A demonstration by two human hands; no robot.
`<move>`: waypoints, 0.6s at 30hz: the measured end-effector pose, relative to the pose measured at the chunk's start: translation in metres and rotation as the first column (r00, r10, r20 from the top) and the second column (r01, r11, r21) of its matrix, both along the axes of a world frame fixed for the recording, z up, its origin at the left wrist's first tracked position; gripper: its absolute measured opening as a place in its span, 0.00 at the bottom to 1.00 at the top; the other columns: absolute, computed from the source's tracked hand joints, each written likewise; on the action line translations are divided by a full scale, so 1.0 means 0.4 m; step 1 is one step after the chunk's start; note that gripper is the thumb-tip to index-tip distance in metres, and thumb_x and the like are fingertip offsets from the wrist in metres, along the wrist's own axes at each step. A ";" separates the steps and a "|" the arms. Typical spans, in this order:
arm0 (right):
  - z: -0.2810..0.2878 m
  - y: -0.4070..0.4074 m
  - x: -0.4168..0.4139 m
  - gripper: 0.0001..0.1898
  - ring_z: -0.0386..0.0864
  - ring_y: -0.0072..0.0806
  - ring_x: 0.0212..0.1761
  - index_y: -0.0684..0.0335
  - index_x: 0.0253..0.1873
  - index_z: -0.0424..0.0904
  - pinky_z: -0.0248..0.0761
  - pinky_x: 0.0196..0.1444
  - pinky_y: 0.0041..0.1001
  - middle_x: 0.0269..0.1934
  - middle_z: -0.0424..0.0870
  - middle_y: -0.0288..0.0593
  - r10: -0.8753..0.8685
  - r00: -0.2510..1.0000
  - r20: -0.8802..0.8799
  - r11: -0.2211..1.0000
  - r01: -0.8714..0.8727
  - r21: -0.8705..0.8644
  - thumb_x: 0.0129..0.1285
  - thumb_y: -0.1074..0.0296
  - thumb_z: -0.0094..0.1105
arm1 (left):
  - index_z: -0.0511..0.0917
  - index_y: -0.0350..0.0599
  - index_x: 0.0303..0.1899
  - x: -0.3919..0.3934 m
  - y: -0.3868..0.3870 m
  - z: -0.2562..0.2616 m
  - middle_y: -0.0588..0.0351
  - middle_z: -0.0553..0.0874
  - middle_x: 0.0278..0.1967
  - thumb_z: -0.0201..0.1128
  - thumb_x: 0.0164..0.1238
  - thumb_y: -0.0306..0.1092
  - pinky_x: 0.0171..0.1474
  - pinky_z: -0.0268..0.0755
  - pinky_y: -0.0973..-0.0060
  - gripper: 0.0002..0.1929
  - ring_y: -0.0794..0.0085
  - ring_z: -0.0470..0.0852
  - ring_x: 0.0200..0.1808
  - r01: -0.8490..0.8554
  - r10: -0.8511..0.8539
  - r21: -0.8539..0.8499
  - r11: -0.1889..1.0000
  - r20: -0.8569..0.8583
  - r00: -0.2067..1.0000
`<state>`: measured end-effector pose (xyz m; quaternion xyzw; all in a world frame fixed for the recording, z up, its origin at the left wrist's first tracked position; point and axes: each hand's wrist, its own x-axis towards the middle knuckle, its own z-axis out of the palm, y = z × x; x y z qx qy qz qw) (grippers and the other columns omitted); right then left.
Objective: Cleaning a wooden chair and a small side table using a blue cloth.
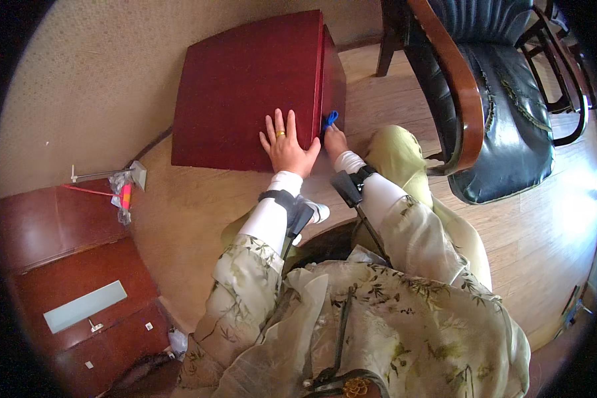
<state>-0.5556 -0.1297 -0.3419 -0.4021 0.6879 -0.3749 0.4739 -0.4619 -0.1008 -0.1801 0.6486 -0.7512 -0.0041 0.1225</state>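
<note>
My left hand (289, 149) lies palm down with fingers spread on the near edge of a dark red wooden cabinet (248, 89). A gold-coloured ring is on one finger. At the cabinet's right side, by the narrow gap along its front panel (334, 79), my right hand (335, 142) has its fingertips at a looped blue cord or ribbon (331, 119). The fingers seem closed around the lower part of the blue loop, which stands up above them. What the cord is fastened to is hidden.
A black padded armchair (512, 119) with a wooden armrest and torn seat stands at the right. Reddish wooden cabinets (74, 214) line the left side. Beside them are a white-based stand (138, 175) and a pink-orange item (126, 196) with clear plastic. My knee is near the right hand.
</note>
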 end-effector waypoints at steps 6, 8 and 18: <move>0.147 -0.003 -0.010 0.22 0.79 0.60 0.52 0.66 0.63 0.73 0.71 0.55 0.48 0.49 0.81 0.65 -0.121 0.987 0.109 0.992 0.124 -0.015 0.72 0.61 0.38 | 0.61 0.49 0.72 0.010 0.002 -0.004 0.46 0.56 0.76 0.67 0.52 0.52 0.74 0.37 0.42 0.44 0.47 0.48 0.77 -0.009 0.008 0.018 1.000 0.014 1.000; 0.110 -0.028 -0.015 0.22 0.80 0.60 0.50 0.66 0.63 0.72 0.72 0.53 0.48 0.48 0.82 0.64 -0.139 0.987 0.082 0.990 0.141 -0.018 0.72 0.61 0.38 | 0.61 0.49 0.72 0.001 -0.001 0.000 0.46 0.56 0.75 0.67 0.52 0.52 0.74 0.37 0.42 0.44 0.48 0.48 0.77 -0.004 0.004 0.018 1.000 0.016 1.000; -0.068 -0.142 0.003 0.25 0.76 0.58 0.57 0.68 0.63 0.72 0.69 0.58 0.46 0.52 0.81 0.63 -0.143 0.987 0.071 0.988 0.138 0.068 0.73 0.56 0.37 | 0.63 0.50 0.71 0.009 0.012 0.007 0.47 0.58 0.75 0.70 0.51 0.51 0.74 0.40 0.44 0.44 0.50 0.51 0.77 -0.015 0.015 -0.001 1.000 0.027 1.000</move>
